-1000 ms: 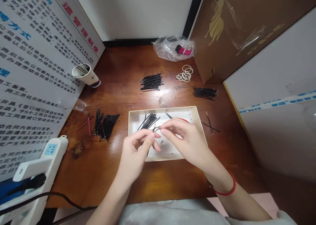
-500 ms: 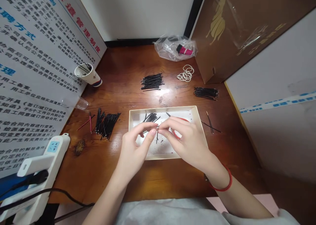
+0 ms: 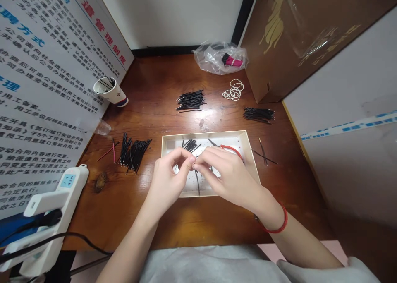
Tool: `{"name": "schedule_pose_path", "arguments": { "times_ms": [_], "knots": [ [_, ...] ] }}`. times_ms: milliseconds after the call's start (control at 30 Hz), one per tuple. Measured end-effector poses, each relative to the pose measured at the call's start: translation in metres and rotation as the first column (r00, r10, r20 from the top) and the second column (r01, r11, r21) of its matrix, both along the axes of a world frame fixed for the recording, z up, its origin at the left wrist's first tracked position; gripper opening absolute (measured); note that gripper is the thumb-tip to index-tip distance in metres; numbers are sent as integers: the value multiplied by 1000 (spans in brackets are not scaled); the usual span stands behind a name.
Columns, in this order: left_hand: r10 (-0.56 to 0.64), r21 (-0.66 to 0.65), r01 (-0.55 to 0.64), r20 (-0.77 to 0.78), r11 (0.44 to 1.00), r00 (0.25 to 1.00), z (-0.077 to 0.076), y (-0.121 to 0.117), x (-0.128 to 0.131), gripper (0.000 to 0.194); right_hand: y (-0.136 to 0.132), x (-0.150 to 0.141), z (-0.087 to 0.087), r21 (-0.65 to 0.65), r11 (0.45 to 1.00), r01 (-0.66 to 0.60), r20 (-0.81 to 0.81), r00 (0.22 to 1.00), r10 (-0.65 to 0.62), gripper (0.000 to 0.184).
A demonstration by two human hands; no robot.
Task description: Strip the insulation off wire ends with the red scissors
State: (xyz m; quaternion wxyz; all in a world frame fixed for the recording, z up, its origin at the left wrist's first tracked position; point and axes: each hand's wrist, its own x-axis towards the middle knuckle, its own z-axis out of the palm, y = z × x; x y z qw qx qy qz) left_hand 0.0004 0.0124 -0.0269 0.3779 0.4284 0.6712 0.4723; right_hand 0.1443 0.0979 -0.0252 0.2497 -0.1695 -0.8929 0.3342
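Cream cardboard tray (image 3: 204,195) with low walls sits at lower centre of a dark reddish-brown wooden desk (image 3: 149,225), and both bare hands work over it. The left hand (image 3: 170,177) and right hand (image 3: 229,177) have drawn closer together, their curled fingers (image 3: 192,160) now meeting above the middle of the tray. Neither hand is open: both pinch inward at the fingertips. A thin black wire (image 3: 197,183) drops from between them toward the tray floor, but the fingers hide its upper end, so which hand grips it cannot be told.

Just above the hands, a small bunch of thin black wires (image 3: 190,145) lies inside the tray, and a curved red strand (image 3: 232,149) runs beside the right fingers. A red cord bracelet (image 3: 276,225) circles the right wrist.

Further bundles of black wires lie on the desk: one left of the tray (image 3: 134,153), one at upper centre (image 3: 190,101), and one at right (image 3: 259,114). Loose pale rubber bands (image 3: 234,92) rest near the upper right, below a clear plastic bag (image 3: 211,55). A white paper cup (image 3: 110,92) holding wires lies tipped on its side at upper left. A white power strip (image 3: 58,196) sits at lower left.
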Motion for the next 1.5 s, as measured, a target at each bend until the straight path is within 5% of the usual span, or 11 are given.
{"name": "schedule_pose_path", "arguments": {
  "times_ms": [233,500,600,700,767,933,1100,1200,1333,1500],
  "knots": [
    [67,12,-68,64,998,996,-2,3,9,25,3,-6,-7,353,936,0,-70,997,27,30],
    [147,28,-156,214,987,966,-14,7,5,35,-1,-4,-14,466,884,38,-218,973,73,25],
    [279,60,-296,198,953,940,-20,8,-11,37,-7,0,-6,393,919,21,-274,957,96,22],
    [281,81,-297,162,951,946,-12,6,-15,33,-9,1,4,132,990,55,-233,972,-23,17],
    [258,96,-270,122,958,958,-3,4,-9,29,-8,-1,9,-61,990,124,-127,983,-131,14],
    [265,221,-226,-166,949,950,6,-4,6,16,-8,-5,14,-320,933,167,40,986,-163,29],
    [305,472,-72,-437,879,846,-6,-5,7,15,-11,-5,16,-614,781,113,156,988,-20,43],
    [310,529,3,-502,849,807,-9,-4,7,15,-10,-6,18,-612,784,105,143,990,-21,39],
    [284,541,60,-530,839,799,-10,-4,8,13,-9,-6,20,-508,857,91,153,988,-15,34],
    [264,494,41,-531,868,805,-8,-10,8,10,-8,-5,17,-162,983,82,176,983,-53,27]
  ]
}}
